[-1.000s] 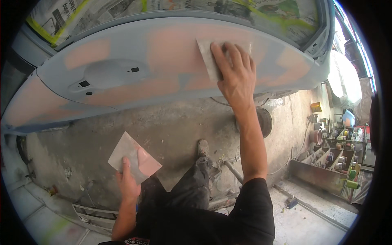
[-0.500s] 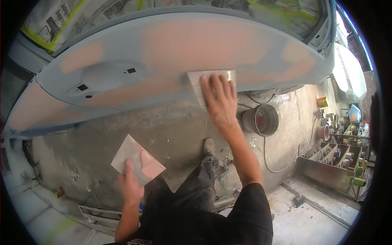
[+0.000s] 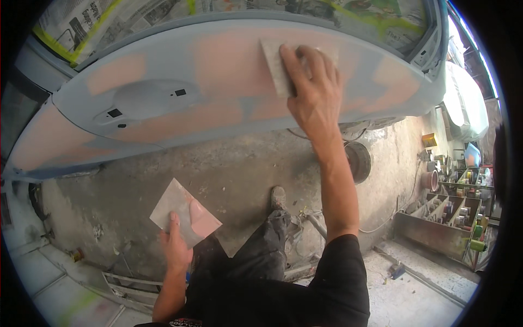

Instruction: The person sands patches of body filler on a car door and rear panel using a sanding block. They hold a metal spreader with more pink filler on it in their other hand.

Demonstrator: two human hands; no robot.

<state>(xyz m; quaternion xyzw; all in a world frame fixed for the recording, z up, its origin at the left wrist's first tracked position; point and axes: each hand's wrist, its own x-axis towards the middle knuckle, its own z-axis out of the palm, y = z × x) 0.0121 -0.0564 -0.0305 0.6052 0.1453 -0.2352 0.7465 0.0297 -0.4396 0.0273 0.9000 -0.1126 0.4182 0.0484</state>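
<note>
Closest to the camera are the person's black T-shirt [image 3: 261, 302] and dark, dusty trousers [image 3: 259, 242], with one scuffed shoe [image 3: 278, 197] on the stained concrete floor [image 3: 234, 163]. Low on the left, a pale metal frame [image 3: 132, 283] lies beside the body.

The left hand [image 3: 175, 248] grips a square grey mixing board [image 3: 173, 199] by its near corner, the thumb laid on its upper face. A smear of pink body filler [image 3: 202, 220] covers the board's right-hand part. The board is above the floor and well apart from the car.

Farther out, the right hand [image 3: 317, 92] grasps a thin, pale filler spreader [image 3: 275, 68], fingers bent over it; how the thumb sits cannot be seen. The spreader is against the upper part of the blue-grey car door [image 3: 188, 65], over the right portion of a broad pink patch [image 3: 229, 60]. More pink areas show around the door's handle recess [image 3: 141, 98].

Below the door, a round bucket [image 3: 360, 162] stands partly behind the right forearm. Toward the right is a metal tray with compartments [image 3: 436, 229] full of small items. Above the door, the window is masked with newspaper [image 3: 239, 6] and lime-yellow tape [image 3: 403, 24]. At far right stands a large, pale, covered shape [image 3: 463, 103].
</note>
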